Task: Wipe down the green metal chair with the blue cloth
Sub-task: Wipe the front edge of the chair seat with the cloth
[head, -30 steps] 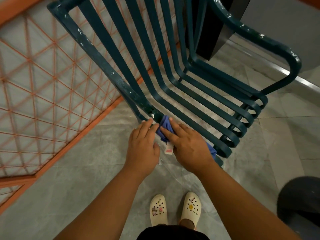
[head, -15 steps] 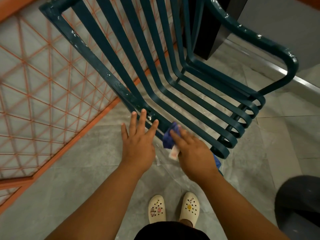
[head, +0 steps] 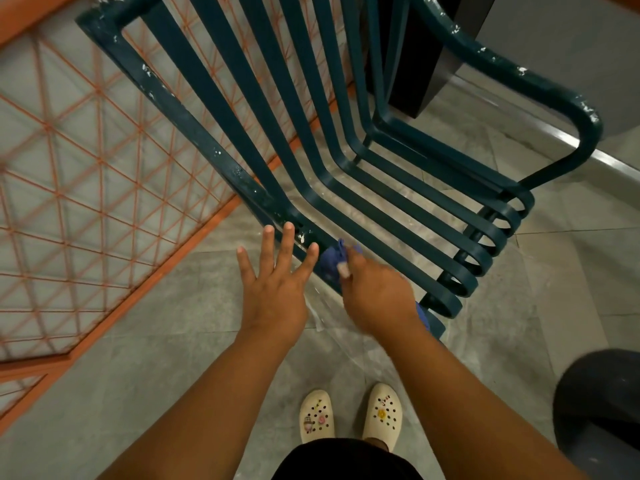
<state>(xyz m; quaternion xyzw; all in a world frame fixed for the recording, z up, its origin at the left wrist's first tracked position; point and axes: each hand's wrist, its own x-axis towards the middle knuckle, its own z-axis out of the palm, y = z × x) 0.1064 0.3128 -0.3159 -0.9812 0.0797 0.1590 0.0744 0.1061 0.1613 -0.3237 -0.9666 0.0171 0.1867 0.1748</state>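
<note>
Right hand [head: 377, 292] clamps cloth [head: 330, 259] on chair [head: 363, 202] front rail; left hand [head: 277, 289], fingers spread, hovers beside rail: flaking paint may snag the cloth.

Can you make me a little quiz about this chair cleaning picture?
1. True or false: the left hand holds the blue cloth.
2. Which colour is the fence beside the green chair? A) orange B) yellow C) white
3. Fill in: the right hand presses the cloth on the chair's ____ edge.

Key: 1 false; 2 A; 3 near.
</note>
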